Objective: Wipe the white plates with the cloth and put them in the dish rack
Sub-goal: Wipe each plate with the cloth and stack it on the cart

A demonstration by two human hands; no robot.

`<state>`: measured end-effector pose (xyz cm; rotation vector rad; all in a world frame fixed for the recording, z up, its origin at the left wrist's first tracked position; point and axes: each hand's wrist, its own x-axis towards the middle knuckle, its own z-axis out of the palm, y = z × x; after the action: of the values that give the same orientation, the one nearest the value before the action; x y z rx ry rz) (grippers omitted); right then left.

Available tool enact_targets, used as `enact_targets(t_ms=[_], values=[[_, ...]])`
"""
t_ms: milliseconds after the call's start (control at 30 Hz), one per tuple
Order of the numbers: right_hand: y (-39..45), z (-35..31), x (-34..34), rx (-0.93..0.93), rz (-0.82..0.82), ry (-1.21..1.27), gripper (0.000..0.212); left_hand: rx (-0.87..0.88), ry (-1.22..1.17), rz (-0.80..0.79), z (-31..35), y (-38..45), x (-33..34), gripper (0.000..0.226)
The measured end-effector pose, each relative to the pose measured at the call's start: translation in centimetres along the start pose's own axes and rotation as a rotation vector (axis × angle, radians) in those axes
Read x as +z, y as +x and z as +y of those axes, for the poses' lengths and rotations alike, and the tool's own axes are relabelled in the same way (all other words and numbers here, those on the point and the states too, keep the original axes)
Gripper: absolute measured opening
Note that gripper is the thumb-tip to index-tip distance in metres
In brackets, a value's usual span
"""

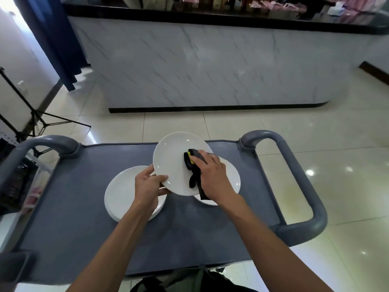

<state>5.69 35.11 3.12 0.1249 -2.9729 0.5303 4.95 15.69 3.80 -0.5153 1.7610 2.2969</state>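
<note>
I hold a white plate [171,161] tilted above the grey cart top [84,207]. My left hand [148,184] grips its near left rim, thumb on top. My right hand [211,175] holds a dark cloth [194,165] with a yellow patch against the plate's right half. Below on the left lies a stack of white plates [121,192]. Another white plate [232,180] lies on the right, mostly hidden by the raised plate and my right hand. No dish rack is in view.
The cart has grey loop handles at its left end [52,142] and right end [303,182]. A marble-patterned counter [200,66] stands across the tiled floor. A black tripod [35,121] stands at the left.
</note>
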Motion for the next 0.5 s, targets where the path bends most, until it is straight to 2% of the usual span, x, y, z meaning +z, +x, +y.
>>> enact_targets(t_ms=[267, 500], values=[[-2.3, 0.0, 0.1, -0.079, 0.034, 0.183, 0.062, 0.057, 0.004, -0.022, -0.9, -0.6, 4.4, 0.039], [-2.5, 4.0, -1.5, -0.138, 0.067, 0.132, 0.058, 0.086, 0.001, -0.007, -1.8, -0.5, 5.5, 0.04]])
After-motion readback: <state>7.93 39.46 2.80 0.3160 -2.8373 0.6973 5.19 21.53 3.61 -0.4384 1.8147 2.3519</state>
